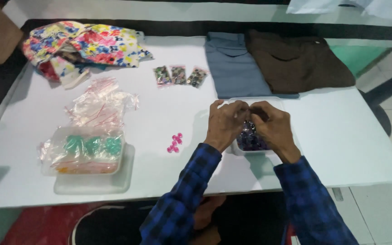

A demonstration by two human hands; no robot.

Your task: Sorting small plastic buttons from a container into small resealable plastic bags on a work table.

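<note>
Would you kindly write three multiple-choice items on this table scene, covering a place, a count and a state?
1. Where do the small pink beads lie?
A. On the white table, left of the hands
B. Inside the clear plastic tub
C. On the brown folded garment

2. How many small filled packets lie in a row near the grey folded garment?
A. One
B. Three
C. Six

3. How are the left hand and right hand placed?
A. Far apart
B. Flat on the table
C. Close together over the clear plastic tub of dark beads

Answers: 1 A, they sit on bare tabletop; 2 B, three lie side by side; 3 C, fingertips meet above the tub.
</note>
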